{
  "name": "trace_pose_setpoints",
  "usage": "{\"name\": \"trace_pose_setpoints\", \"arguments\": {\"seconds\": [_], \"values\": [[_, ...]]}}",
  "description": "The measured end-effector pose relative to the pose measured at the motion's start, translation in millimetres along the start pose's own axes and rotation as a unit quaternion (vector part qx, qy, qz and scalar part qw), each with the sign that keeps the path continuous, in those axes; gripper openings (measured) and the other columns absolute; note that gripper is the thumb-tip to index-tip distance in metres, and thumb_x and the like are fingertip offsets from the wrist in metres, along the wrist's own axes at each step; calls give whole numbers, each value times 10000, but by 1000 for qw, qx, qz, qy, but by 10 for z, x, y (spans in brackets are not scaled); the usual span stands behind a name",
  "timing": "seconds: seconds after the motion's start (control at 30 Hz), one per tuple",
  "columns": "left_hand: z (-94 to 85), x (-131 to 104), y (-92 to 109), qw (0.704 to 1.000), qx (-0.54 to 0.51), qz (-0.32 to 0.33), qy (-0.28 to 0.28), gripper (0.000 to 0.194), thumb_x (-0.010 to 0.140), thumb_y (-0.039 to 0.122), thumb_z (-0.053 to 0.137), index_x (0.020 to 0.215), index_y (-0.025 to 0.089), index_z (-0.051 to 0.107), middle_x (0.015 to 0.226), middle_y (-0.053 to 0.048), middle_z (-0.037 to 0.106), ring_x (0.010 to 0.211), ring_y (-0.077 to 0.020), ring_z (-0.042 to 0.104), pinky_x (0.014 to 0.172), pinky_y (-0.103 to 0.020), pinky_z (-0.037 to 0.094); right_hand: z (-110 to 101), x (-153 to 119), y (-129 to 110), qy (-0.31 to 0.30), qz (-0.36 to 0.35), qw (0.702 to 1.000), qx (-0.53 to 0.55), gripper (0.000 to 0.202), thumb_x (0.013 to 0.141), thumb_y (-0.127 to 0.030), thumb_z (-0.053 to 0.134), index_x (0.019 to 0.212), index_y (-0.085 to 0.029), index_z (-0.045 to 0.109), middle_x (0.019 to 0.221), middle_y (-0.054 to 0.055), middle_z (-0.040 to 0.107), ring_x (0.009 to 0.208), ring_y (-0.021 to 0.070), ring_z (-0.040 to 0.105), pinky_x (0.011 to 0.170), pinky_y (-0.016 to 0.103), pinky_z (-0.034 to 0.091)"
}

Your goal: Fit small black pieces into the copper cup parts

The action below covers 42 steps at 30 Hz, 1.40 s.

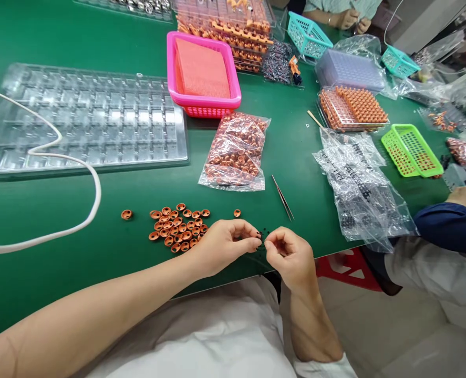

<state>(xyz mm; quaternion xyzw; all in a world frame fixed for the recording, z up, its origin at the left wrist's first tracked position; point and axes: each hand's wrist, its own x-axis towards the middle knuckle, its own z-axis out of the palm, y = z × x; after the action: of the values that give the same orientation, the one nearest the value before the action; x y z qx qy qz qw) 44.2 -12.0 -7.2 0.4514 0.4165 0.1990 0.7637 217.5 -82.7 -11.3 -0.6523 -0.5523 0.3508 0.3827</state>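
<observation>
My left hand (233,244) is over the table near its front edge, thumb and fingertips drawn together around something small and dark that I cannot make out. Close by on the right, my right hand (290,254) has its thumb and forefinger pinched, and whatever they hold is hidden. Tiny black parts (265,231) lie on the green surface between and behind the hands. Left of my left hand spreads a loose group of copper-coloured ring-like cups (177,227), with one single cup (237,212) just beyond the hand. A pair of tweezers (282,198) lies behind my right hand.
Beyond lie a clear bag of copper cups (236,152) and a pink basket (172,68) with orange foam. A clear moulded tray (83,121) and white cable (93,210) are at left. Plastic bags (362,184), a green basket (412,149) and a co-worker's sleeve (449,226) are at right.
</observation>
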Motion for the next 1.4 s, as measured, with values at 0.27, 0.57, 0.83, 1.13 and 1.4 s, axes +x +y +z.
{"name": "trace_pose_setpoints", "arguments": {"seconds": [0.27, 0.57, 0.83, 1.13, 1.4], "values": [[15, -7, -19, 996, 69, 28, 50, 200, 721, 354, 735, 745, 159, 693, 695, -20, 693, 646, -155, 610, 623, -261, 489, 169, -49, 28, 112, -224, 943, -218, 141, 874, -89, 538, 858, -228, 556, 733, 8, 612, 660, 143, 568, 599, 267, 475], [18, -9, -86, 994, 89, 42, 40, 206, 756, 356, 716, 771, 151, 708, 767, -42, 710, 709, -166, 621, 657, -266, 492, 25, 33, 97, 97, -120, 972, -176, 116, 898, -140, 551, 819, -216, 590, 748, -7, 616, 613, 115, 538, 590, 246, 464], [0, 15, -54, 998, 45, 22, 35, 218, 741, 364, 723, 769, 156, 667, 736, -33, 691, 712, -173, 636, 716, -302, 517, -178, 103, 258, -5, -63, 968, -244, 141, 911, -163, 546, 801, -211, 619, 765, -11, 613, 646, 122, 543, 645, 261, 425], [5, 25, -63, 1000, 6, 7, 30, 215, 724, 343, 744, 780, 150, 668, 736, -24, 680, 712, -167, 648, 733, -306, 522, -153, 63, 278, 13, -93, 965, -245, 164, 953, -167, 513, 878, -211, 652, 804, 10, 622, 704, 142, 563, 691, 272, 428], [-6, 32, -74, 1000, 0, 11, 28, 215, 727, 333, 750, 785, 145, 663, 734, -21, 678, 709, -162, 644, 738, -307, 519, -117, 72, 316, 37, -101, 959, -262, 164, 939, -156, 499, 867, -213, 634, 798, 13, 610, 649, 136, 528, 659, 275, 424]]}}
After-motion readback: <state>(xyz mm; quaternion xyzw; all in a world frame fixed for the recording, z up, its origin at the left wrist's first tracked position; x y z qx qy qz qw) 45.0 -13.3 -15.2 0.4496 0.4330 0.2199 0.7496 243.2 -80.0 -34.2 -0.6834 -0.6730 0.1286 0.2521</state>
